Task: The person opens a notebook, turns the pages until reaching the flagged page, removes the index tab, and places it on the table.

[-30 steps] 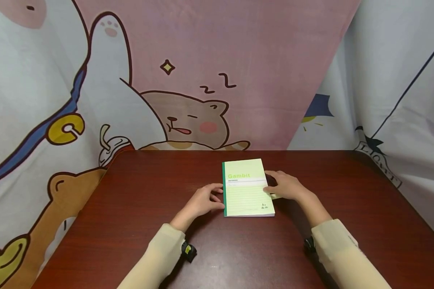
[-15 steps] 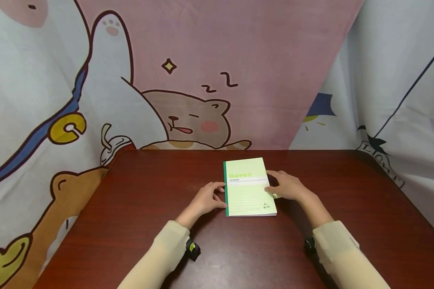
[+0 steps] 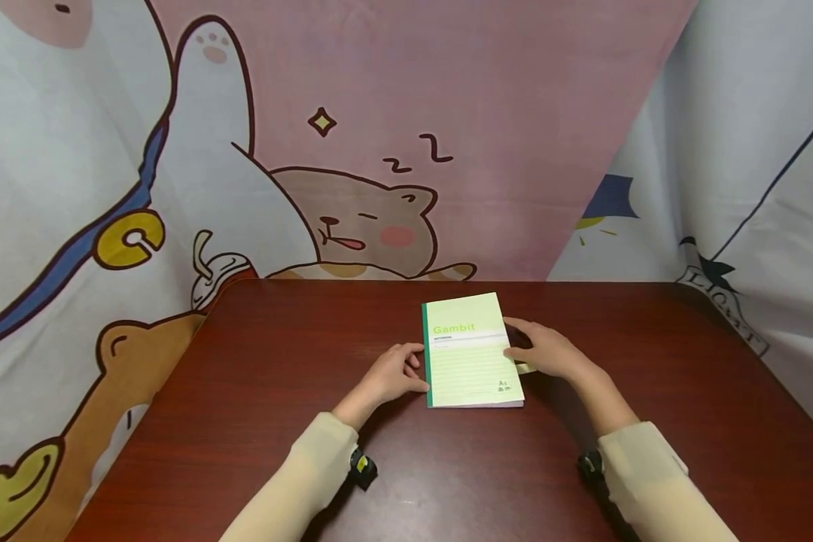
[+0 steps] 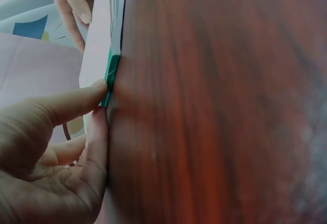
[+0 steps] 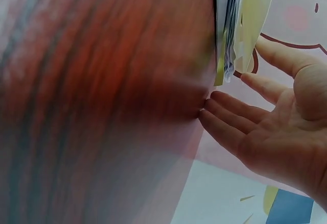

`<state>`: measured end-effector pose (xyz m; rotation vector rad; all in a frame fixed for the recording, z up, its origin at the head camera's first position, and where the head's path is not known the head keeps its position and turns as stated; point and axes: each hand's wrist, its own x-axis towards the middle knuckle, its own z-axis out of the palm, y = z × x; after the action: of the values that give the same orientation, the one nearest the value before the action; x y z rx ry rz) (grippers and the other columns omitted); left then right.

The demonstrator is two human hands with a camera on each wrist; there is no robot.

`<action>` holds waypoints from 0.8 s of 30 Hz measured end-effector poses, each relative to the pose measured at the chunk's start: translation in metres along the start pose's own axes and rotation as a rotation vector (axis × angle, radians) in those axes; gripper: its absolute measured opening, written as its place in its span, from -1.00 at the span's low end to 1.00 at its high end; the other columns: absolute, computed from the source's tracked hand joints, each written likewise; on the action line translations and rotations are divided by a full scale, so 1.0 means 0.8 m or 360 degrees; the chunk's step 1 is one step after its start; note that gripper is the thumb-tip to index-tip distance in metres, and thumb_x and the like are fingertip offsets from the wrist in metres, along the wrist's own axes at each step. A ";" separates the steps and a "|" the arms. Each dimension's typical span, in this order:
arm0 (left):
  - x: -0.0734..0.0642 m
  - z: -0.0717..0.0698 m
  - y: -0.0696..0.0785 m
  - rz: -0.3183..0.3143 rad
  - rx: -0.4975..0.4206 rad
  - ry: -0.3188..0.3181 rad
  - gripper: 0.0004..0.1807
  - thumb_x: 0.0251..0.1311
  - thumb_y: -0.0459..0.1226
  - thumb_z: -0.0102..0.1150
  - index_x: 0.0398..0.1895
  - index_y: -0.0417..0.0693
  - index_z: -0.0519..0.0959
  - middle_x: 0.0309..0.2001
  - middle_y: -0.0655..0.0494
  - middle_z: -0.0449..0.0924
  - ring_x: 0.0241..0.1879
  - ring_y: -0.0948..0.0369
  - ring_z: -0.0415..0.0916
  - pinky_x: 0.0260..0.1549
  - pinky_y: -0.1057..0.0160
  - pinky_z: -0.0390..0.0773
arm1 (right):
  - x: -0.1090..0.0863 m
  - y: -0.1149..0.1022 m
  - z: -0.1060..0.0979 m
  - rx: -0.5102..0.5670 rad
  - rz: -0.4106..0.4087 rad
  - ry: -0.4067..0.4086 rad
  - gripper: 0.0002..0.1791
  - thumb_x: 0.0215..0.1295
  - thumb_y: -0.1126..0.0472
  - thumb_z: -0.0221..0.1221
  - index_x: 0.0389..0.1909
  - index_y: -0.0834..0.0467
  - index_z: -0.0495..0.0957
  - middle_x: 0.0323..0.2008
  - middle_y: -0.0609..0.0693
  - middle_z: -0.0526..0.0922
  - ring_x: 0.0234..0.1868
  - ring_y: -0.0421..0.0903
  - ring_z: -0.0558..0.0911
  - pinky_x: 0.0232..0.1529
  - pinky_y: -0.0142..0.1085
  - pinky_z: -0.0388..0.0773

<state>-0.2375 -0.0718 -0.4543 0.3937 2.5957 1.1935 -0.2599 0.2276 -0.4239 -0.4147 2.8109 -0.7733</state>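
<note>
- On the reddish-brown surface (image 3: 278, 354), near 12 o'clock in front of you, lies a pale green notebook (image 3: 470, 361) with "Gambit" across its cover and a dark green spine (image 3: 427, 361) along its 9 o'clock side.
- At the notebook's 8 to 9 o'clock, your left hand (image 3: 394, 374) is partly spread, its fingers loosely bent; your thumb tip presses the spine near the bottom corner, and the hand touches the notebook without wrapping round it.
- At its 3 o'clock, your right hand (image 3: 549, 351) is spread wide, thumb and index finger touching the cover's edge; the right wrist view shows your other fingers (image 5: 230, 117) stretched out, tips at the surface.
- In that same view, the cream cover (image 5: 255, 20) stands a little apart from the pages (image 5: 232, 35).
- Just below your right thumb, toward the notebook's 4 o'clock, a pale yellow strip (image 3: 526, 369) pokes out.
- Black devices sit at your cream cuffs: the left one (image 3: 363, 468) between 7 and 8 o'clock of the notebook, the right one (image 3: 591, 465) between 4 and 5.
- Beyond the surface, at 12 o'clock, hangs a pink and white curtain (image 3: 515, 90) printed with a sleeping brown bear (image 3: 373, 218).
</note>
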 end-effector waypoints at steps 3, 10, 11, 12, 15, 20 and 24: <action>0.000 0.000 -0.002 -0.0010 -0.0012 -0.0006 -0.22 0.05 -0.32 0.48 0.38 -0.16 0.38 -0.11 0.03 0.50 -0.23 0.21 0.58 -0.13 0.19 0.58 | 0.000 0.000 0.000 0.0054 -0.0043 0.0007 -0.22 0.38 0.08 0.23 0.49 0.29 0.17 0.41 0.41 0.29 0.42 0.40 0.26 0.29 0.31 0.27; 0.002 0.000 -0.006 0.0013 -0.0048 0.0005 -0.22 0.04 -0.32 0.50 0.37 -0.15 0.39 -0.11 0.02 0.52 -0.24 0.22 0.58 -0.09 0.17 0.60 | -0.002 -0.001 0.001 0.0125 -0.0065 0.0076 -0.24 0.36 0.13 0.24 0.47 0.31 0.19 0.40 0.44 0.25 0.40 0.41 0.26 0.29 0.31 0.28; 0.002 0.000 -0.006 0.0015 -0.0049 0.0008 -0.22 0.03 -0.32 0.50 0.37 -0.15 0.40 -0.11 0.03 0.52 -0.25 0.22 0.58 -0.09 0.18 0.60 | -0.002 -0.002 0.000 0.0127 -0.0069 0.0092 -0.25 0.36 0.12 0.24 0.47 0.31 0.20 0.39 0.45 0.26 0.39 0.41 0.28 0.28 0.30 0.30; 0.002 0.000 -0.006 0.0017 -0.0051 0.0011 -0.22 0.03 -0.33 0.50 0.36 -0.15 0.40 -0.12 0.03 0.52 -0.25 0.22 0.58 -0.09 0.18 0.60 | -0.002 -0.002 0.000 0.0127 -0.0074 0.0110 -0.25 0.36 0.12 0.25 0.46 0.31 0.22 0.38 0.45 0.27 0.37 0.41 0.30 0.26 0.29 0.32; 0.002 0.000 -0.006 0.0022 -0.0081 0.0012 -0.23 0.03 -0.34 0.50 0.36 -0.17 0.41 -0.11 0.02 0.54 -0.24 0.22 0.59 -0.10 0.19 0.61 | -0.002 -0.002 0.000 0.0159 -0.0099 0.0163 -0.28 0.35 0.15 0.25 0.44 0.31 0.25 0.36 0.44 0.32 0.34 0.39 0.37 0.25 0.26 0.37; 0.002 0.000 -0.009 0.0050 -0.0179 0.0006 -0.25 0.04 -0.38 0.48 0.36 -0.21 0.41 -0.06 -0.04 0.57 -0.19 0.17 0.63 -0.14 0.25 0.63 | 0.000 -0.002 0.002 0.0374 -0.0158 0.0188 -0.32 0.36 0.25 0.23 0.43 0.35 0.24 0.30 0.41 0.43 0.29 0.33 0.48 0.17 0.11 0.53; 0.001 -0.001 -0.015 0.0056 -0.0337 -0.0014 -0.26 0.08 -0.41 0.43 0.37 -0.24 0.39 0.02 -0.12 0.58 -0.10 0.07 0.65 -0.17 0.28 0.63 | 0.002 -0.004 0.004 0.0589 -0.0204 0.0187 -0.34 0.37 0.33 0.19 0.42 0.40 0.23 0.25 0.43 0.47 0.21 0.33 0.56 0.03 -0.09 0.66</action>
<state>-0.2402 -0.0794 -0.4633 0.4002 2.4320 1.4571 -0.2596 0.2229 -0.4248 -0.5010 2.6765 -1.3550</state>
